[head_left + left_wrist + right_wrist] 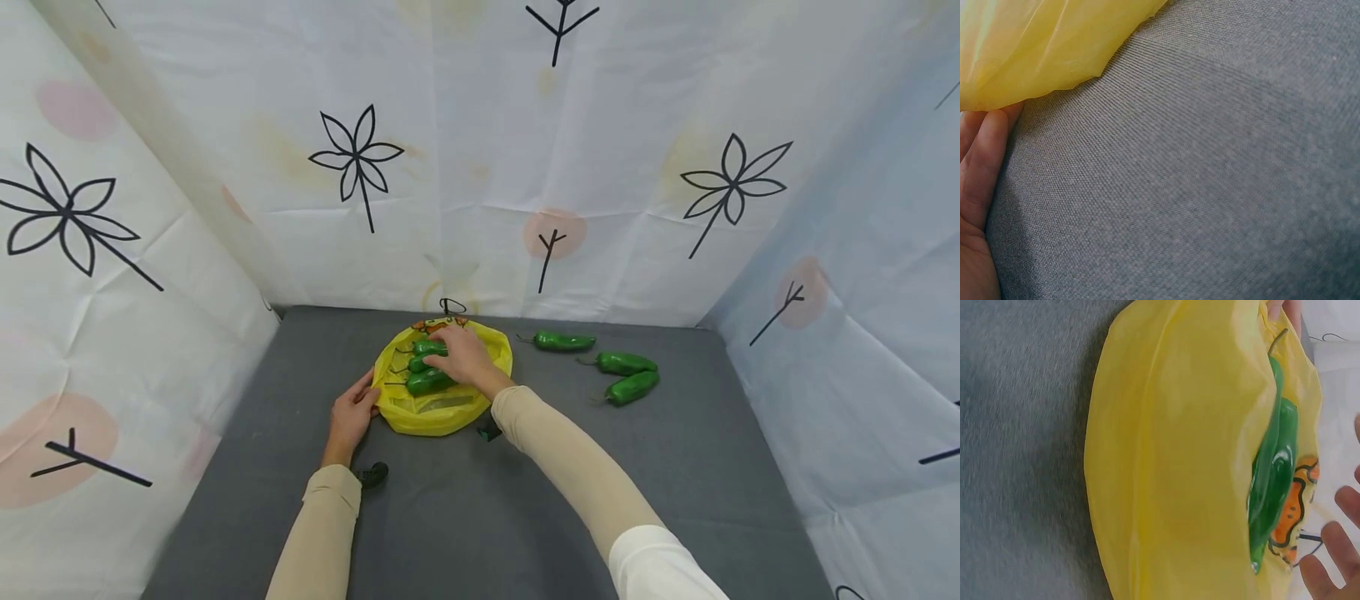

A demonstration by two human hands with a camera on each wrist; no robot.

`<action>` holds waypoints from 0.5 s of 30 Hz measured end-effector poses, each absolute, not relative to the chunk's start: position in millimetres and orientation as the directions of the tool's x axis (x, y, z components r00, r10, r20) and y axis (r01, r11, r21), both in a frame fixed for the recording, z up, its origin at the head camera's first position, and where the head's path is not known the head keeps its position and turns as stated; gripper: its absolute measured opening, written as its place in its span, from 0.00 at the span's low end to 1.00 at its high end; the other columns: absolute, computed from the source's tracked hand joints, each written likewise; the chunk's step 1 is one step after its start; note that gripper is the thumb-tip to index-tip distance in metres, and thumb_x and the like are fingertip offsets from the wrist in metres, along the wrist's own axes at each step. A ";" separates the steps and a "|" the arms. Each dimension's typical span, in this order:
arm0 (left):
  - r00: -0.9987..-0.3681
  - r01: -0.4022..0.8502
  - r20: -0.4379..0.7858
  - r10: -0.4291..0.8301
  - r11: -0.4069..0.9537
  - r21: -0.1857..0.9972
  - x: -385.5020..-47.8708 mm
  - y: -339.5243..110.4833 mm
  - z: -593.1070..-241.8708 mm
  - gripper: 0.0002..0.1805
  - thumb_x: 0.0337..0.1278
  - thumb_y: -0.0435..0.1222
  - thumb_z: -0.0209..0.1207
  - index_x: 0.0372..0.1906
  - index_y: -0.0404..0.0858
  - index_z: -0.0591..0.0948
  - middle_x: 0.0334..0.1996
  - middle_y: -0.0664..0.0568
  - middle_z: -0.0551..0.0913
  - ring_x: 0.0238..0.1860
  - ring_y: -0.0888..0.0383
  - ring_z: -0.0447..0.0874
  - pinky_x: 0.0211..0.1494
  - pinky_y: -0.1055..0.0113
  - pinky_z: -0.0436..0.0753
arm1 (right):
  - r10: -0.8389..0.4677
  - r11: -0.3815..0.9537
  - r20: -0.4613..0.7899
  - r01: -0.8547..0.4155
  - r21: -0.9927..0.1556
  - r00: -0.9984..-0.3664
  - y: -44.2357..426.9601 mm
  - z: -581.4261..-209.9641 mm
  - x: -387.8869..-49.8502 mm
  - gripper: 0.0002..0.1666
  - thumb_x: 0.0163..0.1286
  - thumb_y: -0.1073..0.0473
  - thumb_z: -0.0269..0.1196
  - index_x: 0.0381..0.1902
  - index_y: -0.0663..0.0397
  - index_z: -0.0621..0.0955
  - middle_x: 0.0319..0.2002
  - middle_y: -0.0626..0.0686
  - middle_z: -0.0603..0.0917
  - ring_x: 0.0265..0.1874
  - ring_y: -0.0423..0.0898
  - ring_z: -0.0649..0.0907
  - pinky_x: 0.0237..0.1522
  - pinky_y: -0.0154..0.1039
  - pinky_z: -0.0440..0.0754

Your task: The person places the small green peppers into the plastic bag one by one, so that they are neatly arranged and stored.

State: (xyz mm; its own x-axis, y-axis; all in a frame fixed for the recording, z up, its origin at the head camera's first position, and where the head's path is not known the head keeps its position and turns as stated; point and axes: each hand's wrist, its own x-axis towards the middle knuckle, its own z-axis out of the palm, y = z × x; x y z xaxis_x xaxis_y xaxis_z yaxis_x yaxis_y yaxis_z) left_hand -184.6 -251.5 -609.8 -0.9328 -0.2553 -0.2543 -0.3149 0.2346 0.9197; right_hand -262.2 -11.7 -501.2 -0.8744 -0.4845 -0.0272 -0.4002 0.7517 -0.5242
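Observation:
A yellow plastic bag [431,423] lies on the grey table with its mouth open, and several green peppers [430,382] lie inside it, stems pointing left. My left hand [351,422] holds the bag's left rim; in the left wrist view its fingers [986,156] meet the yellow plastic. Over the peppers is my right hand [462,357]. The right wrist view shows that hand's fingers [1340,544] spread apart, beside the bag's mouth and off the green peppers [1275,475]. An orange print marks the bag's far side.
To the right of the bag, a single green pepper [564,342] lies near the table's back edge. Two more green peppers, an upper one [626,363] and a lower one [632,388], lie farther right. Patterned white cloth [480,167] hangs behind and at both sides.

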 end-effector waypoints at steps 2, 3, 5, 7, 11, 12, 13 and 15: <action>-0.934 -0.312 -0.253 -0.252 0.232 0.921 -184.3 -251.8 -609.3 0.27 0.75 0.48 0.57 0.74 0.63 0.70 0.66 0.48 0.81 0.41 0.74 0.82 0.43 0.79 0.82 | -0.483 0.764 -0.010 -0.415 -0.494 -0.876 -9.4 -498.8 -262.6 0.29 0.75 0.44 0.62 0.68 0.48 0.77 0.64 0.55 0.78 0.65 0.53 0.75 0.72 0.53 0.67; -0.934 -0.312 -0.253 -0.251 0.234 0.921 -184.2 -252.0 -609.2 0.27 0.75 0.48 0.57 0.74 0.63 0.70 0.66 0.48 0.81 0.42 0.74 0.82 0.43 0.79 0.83 | -0.481 0.773 -0.005 -0.421 -0.474 -0.877 -8.2 -497.8 -262.6 0.29 0.75 0.43 0.62 0.69 0.47 0.76 0.65 0.54 0.77 0.66 0.54 0.74 0.72 0.53 0.66; -0.934 -0.314 -0.255 -0.250 0.234 0.920 -184.2 -252.7 -609.8 0.27 0.75 0.48 0.57 0.74 0.63 0.70 0.67 0.48 0.81 0.42 0.74 0.82 0.43 0.79 0.83 | -0.475 0.794 0.010 -0.434 -0.426 -0.880 -5.6 -497.0 -263.0 0.30 0.76 0.42 0.61 0.70 0.45 0.75 0.67 0.54 0.75 0.69 0.55 0.71 0.73 0.53 0.65; -0.933 -0.316 -0.257 -0.251 0.235 0.919 -184.3 -253.3 -610.5 0.27 0.75 0.48 0.57 0.75 0.63 0.69 0.66 0.48 0.81 0.42 0.74 0.82 0.44 0.79 0.83 | -0.467 0.810 0.025 -0.439 -0.389 -0.884 -2.8 -497.0 -263.3 0.30 0.76 0.41 0.60 0.71 0.44 0.74 0.69 0.54 0.73 0.70 0.56 0.69 0.72 0.53 0.65; -0.933 -0.316 -0.258 -0.250 0.231 0.920 -184.7 -253.6 -611.1 0.28 0.74 0.49 0.58 0.75 0.63 0.69 0.66 0.47 0.81 0.42 0.73 0.83 0.44 0.79 0.83 | -0.446 0.837 0.042 -0.433 -0.334 -0.894 2.8 -498.9 -264.6 0.33 0.76 0.39 0.59 0.72 0.44 0.72 0.71 0.52 0.71 0.69 0.59 0.68 0.69 0.56 0.69; -0.934 -0.315 -0.257 -0.248 0.232 0.920 -184.8 -253.5 -611.1 0.28 0.74 0.49 0.58 0.75 0.62 0.69 0.66 0.47 0.82 0.42 0.73 0.83 0.44 0.79 0.83 | -0.441 0.842 0.044 -0.430 -0.327 -0.897 4.3 -498.9 -264.8 0.34 0.76 0.38 0.59 0.73 0.43 0.71 0.72 0.51 0.70 0.68 0.59 0.68 0.68 0.57 0.70; -0.935 -0.313 -0.255 -0.247 0.232 0.921 -184.9 -253.4 -611.0 0.28 0.74 0.49 0.58 0.75 0.62 0.69 0.66 0.46 0.82 0.41 0.73 0.83 0.44 0.78 0.83 | -0.436 0.847 0.044 -0.427 -0.317 -0.899 5.6 -498.8 -265.2 0.34 0.75 0.38 0.59 0.74 0.42 0.70 0.73 0.51 0.69 0.68 0.59 0.68 0.67 0.58 0.70; -0.936 -0.309 -0.251 -0.247 0.233 0.922 -185.1 -253.0 -611.0 0.28 0.74 0.49 0.58 0.75 0.62 0.69 0.65 0.46 0.82 0.41 0.73 0.83 0.44 0.79 0.83 | -0.429 0.857 0.046 -0.423 -0.295 -0.902 8.1 -498.4 -265.8 0.36 0.75 0.37 0.59 0.75 0.40 0.69 0.74 0.50 0.67 0.69 0.59 0.67 0.66 0.58 0.72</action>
